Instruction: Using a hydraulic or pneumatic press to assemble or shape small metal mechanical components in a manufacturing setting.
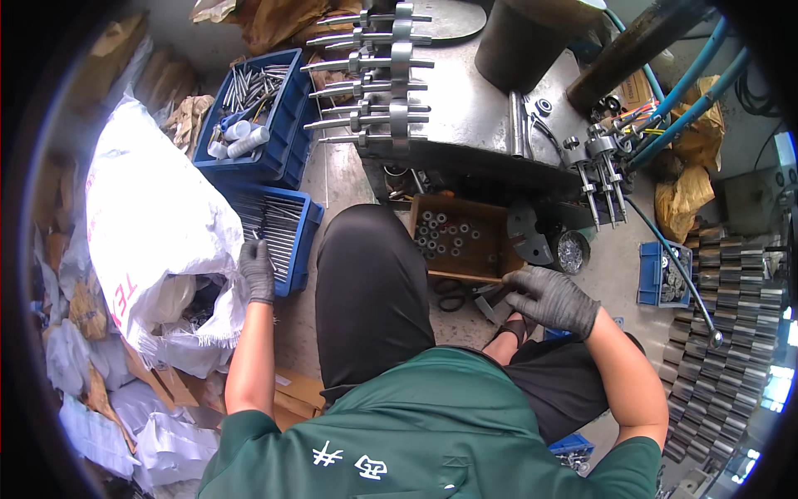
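My left hand (257, 270), in a grey glove, reaches to the right edge of a white woven sack (162, 208). Its fingers are close together over the near left side of a blue crate of thin metal rods (287, 229); whatever they pinch is too small to make out. My right hand (553, 299), gloved alike, hovers palm down by the near right corner of a wooden box (461, 266) with several small metal rings inside. Its fingers are loosely apart and nothing shows in them. Just left of them lie a metal block-like tool (490, 303) and black-handled scissors (450, 295).
Ahead is a metal bench (474, 108) with a row of rods through round collars (401, 75) and more shafts (603, 162) at its right. Blue crates (291, 108) stand at left. Stacked metal cylinders (719, 333) and a small blue bin (651, 279) are at right. Blue hoses (698, 104) hang there.
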Demonstrator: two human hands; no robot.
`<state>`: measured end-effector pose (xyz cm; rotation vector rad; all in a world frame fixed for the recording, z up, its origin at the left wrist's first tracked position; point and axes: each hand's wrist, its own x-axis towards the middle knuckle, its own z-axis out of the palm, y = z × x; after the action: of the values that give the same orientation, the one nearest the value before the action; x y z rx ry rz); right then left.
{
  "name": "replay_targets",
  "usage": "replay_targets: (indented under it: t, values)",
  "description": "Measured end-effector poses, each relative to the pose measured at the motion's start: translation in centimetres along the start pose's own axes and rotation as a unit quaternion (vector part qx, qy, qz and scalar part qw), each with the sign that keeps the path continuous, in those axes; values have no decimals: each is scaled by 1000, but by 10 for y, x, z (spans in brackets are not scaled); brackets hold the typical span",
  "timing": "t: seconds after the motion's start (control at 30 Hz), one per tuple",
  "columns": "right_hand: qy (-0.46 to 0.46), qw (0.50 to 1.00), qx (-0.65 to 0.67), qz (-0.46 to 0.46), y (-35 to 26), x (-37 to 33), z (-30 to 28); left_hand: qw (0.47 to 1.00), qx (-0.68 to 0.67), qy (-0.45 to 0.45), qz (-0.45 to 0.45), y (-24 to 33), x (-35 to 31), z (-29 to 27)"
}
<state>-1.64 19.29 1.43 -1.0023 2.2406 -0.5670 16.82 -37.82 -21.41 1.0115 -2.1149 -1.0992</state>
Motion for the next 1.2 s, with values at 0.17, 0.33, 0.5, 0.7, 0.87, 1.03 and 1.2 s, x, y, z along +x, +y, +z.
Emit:
replay_targets:
  t: [0.17,0.33,0.5,0.7,0.87,1.03,1.2]
  values:
    - [65,933,353,-5,-37,-4,-12,927,-201,-121,294,248,-43,-28]
    - [112,679,724,-37,-80,4,-29,761,-213,-414,452,419,-99,17]
    - [164,633,756,29,-47,-25,-42,754,-161,-505,388,426,-117,121]
    - [256,663,703,-7,-37,-65,-64,509,246,-700,437,292,-159,288]
    - [283,661,694,-37,-27,-73,-81,414,246,-735,478,212,-176,377]
    - [298,668,679,-61,-23,-72,-91,348,198,-746,531,199,-193,380]
    - [339,660,666,-74,-12,-75,-96,342,193,-747,536,164,-177,351]
